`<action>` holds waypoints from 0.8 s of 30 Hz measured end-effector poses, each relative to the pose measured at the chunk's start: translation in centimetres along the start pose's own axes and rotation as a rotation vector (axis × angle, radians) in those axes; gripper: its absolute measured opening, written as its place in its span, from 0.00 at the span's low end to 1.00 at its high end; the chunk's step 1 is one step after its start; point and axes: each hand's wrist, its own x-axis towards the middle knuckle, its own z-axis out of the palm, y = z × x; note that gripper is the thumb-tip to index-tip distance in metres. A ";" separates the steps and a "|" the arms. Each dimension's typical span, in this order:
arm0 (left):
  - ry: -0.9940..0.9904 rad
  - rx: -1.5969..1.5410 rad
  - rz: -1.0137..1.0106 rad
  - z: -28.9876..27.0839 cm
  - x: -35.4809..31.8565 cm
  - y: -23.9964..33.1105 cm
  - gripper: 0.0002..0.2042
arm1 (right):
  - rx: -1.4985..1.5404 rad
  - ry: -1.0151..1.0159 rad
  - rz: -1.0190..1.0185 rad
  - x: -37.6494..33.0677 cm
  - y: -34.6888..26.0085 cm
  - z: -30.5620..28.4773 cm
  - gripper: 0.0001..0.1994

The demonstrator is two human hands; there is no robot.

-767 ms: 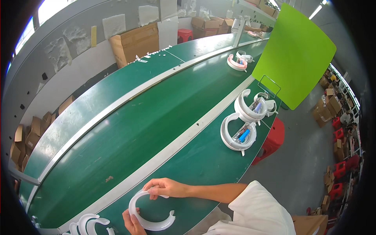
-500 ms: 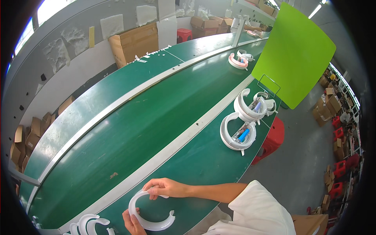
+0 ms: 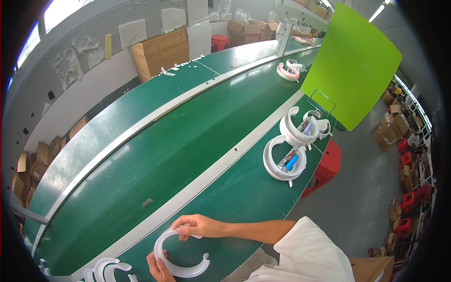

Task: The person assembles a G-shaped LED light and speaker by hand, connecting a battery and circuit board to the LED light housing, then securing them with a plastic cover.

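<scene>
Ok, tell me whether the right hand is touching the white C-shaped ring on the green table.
Touching. The head view shows the right hand with its fingers laid on the upper arc of the white C-shaped ring, no gap visible.

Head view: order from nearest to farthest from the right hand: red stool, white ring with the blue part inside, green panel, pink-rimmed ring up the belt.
From the right hand, which holds a white C-shaped ring:
1. White ring with the blue part inside, on the near green strip to the right.
2. Red stool, just beyond it, off the table edge.
3. Green panel, upper right.
4. Pink-rimmed ring, far up the belt.
</scene>
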 end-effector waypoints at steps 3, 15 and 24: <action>0.002 0.027 -0.045 -0.5 -0.5 -0.7 0.18 | 0.009 0.014 -0.013 -0.3 -0.5 0.4 0.20; -0.015 -0.004 -0.028 -0.2 -0.4 0.6 0.18 | 0.005 -0.021 0.024 -0.5 -0.4 0.1 0.20; -0.002 -0.062 -0.114 -0.2 -0.8 1.8 0.18 | -0.006 -0.013 0.035 -0.9 -1.0 0.5 0.21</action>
